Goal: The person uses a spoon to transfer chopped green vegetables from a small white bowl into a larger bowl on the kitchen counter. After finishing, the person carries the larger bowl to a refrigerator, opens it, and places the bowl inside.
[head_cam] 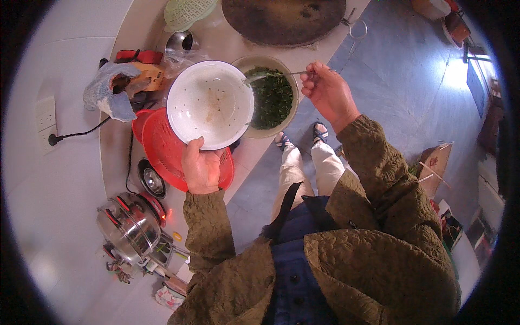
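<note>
My left hand (202, 168) grips the near rim of a white enamel bowl (195, 101), which is raised and shows brown residue and small green specks inside. Behind its right edge stands a larger pale bowl (295, 99) holding chopped dark green leaves (273, 101). In my right hand (327, 89) is the handle of a metal spoon (298, 73); it reaches left over the leaves, and its far end is close to the white bowl's right rim. Whether that end touches the rim I cannot tell.
A red plastic colander (162, 150) lies under and left of the white bowl. A round wooden board (284, 20) is at the far side of the counter. A steel pot (130, 227), a metal lid (152, 178), a green basket (189, 14) and a blue cloth (107, 89) stand around.
</note>
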{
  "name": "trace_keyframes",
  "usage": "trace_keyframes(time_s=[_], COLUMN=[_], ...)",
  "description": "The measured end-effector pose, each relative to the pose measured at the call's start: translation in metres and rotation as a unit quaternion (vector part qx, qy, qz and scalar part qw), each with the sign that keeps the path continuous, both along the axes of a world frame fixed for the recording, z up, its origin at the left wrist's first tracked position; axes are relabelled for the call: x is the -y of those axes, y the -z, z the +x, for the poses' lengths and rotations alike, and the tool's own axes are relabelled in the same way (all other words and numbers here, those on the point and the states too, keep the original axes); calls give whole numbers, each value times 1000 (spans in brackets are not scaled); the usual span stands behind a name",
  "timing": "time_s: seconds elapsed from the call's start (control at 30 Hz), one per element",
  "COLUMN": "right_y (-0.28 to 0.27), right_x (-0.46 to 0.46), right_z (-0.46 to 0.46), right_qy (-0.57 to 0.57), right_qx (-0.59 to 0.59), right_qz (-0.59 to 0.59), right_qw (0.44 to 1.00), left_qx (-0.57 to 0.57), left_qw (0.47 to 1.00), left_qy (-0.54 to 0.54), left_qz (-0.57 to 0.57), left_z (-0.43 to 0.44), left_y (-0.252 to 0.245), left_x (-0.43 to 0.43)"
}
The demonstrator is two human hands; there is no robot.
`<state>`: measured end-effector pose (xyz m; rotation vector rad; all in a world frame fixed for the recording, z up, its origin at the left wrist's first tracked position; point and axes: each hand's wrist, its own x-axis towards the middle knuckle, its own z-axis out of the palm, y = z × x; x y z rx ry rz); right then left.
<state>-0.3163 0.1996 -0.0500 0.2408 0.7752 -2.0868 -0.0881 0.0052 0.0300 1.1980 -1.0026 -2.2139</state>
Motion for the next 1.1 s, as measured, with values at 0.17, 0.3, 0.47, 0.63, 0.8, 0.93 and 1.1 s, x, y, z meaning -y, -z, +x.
trace_keyframes(time_s=[0.17, 0.3, 0.47, 0.63, 0.8, 0.93, 1.1], right_y=[7, 9, 0, -25, -47, -54, -54], right_x=[-21, -36, -35, -38, -41, -35, -30], right_z=[13, 28, 33, 35, 45, 55, 61], right_qy=[-40, -76, -35, -11, -17, -88, -106], right_qx=[11, 13, -94, -177, -211, -315, -314], right_qz=[1, 41, 92, 82, 27, 44, 52], right_qw=[999, 996, 991, 981, 977, 944, 942], left_qx=[2, 1, 9, 4, 16, 16, 21], left_qw=[1000, 1000, 1000, 1000, 999, 999, 999], left_qy=[-7, -14, -12, -18, -32, -37, -36], left_qz=[6, 12, 5, 13, 9, 9, 12], left_z=[1, -1, -5, -5, -5, -6, -2], left_y=[2, 5, 0, 0, 2, 0, 4], left_x=[1, 4, 2, 3, 1, -2, -1])
